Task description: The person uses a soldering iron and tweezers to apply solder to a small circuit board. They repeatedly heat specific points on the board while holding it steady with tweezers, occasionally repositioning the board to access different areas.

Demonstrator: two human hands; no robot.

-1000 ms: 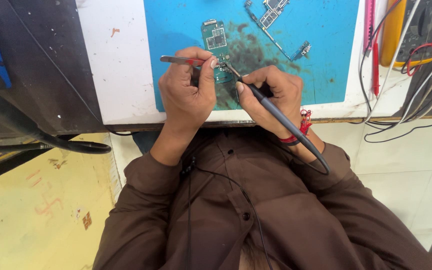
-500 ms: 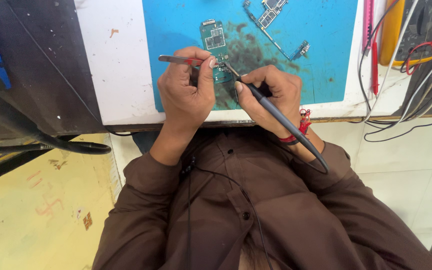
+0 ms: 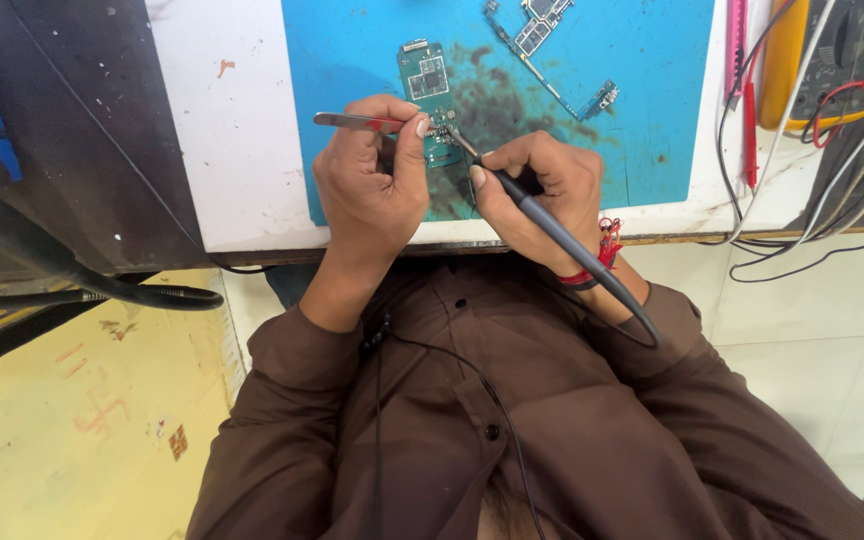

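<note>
Your left hand (image 3: 370,185) has its fingers pinched shut on the tweezers (image 3: 352,122), and your right hand (image 3: 542,190) is wrapped tight round the soldering iron (image 3: 552,228) — both tips meet on the small green circuit board (image 3: 430,95). That board looks thin, light and fragile, so steady it by the edges; it sits on the stained blue mat (image 3: 352,60) on a white surface (image 3: 222,130), meter and cables off to the right.

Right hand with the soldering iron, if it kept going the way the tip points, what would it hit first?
Most likely the small green circuit board: the right hand aims the soldering iron at its lower end, seemingly already touching.

Shiny metal tweezers (image 3: 357,122); matt blue rubbery mat (image 3: 642,60), stained; brown cloth shirt (image 3: 512,400).
</note>
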